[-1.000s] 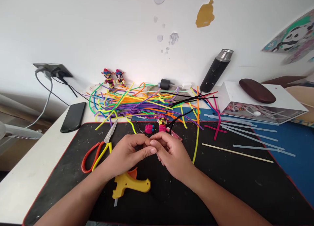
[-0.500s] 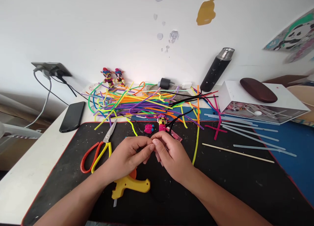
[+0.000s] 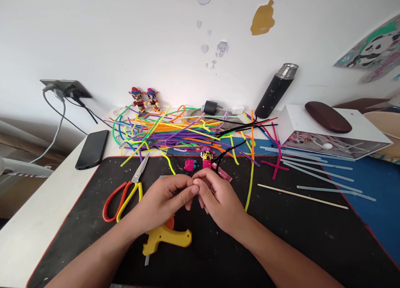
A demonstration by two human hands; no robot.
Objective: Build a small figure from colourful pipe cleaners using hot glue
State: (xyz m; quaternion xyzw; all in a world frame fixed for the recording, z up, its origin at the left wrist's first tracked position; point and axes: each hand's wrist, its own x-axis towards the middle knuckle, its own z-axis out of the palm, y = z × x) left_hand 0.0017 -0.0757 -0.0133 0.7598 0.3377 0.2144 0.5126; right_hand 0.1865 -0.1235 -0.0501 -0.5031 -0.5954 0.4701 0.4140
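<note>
My left hand (image 3: pixel 162 200) and my right hand (image 3: pixel 218 198) meet fingertip to fingertip over the black mat (image 3: pixel 296 234), both pinched closed on something too small to make out. Just beyond the fingers lie a small pink pipe-cleaner piece (image 3: pixel 190 165) and a small pink and yellow figure (image 3: pixel 206 157) with a black pipe cleaner (image 3: pixel 229 148) curving off it. A yellow glue gun (image 3: pixel 165 237) lies under my left wrist. Scissors with red and yellow handles (image 3: pixel 126 194) rest to the left.
A heap of coloured pipe cleaners (image 3: pixel 175 130) covers the desk's back. Two small figures (image 3: pixel 145 98) stand by the wall. A black phone (image 3: pixel 92 148), a black flask (image 3: pixel 275 90), a white box (image 3: pixel 331 130), clear glue sticks (image 3: pixel 318 167) and a thin wooden stick (image 3: pixel 301 195) lie around.
Both hands stay pinched together at the same spot; the fingers shift only slightly. Nothing on the desk has moved.
</note>
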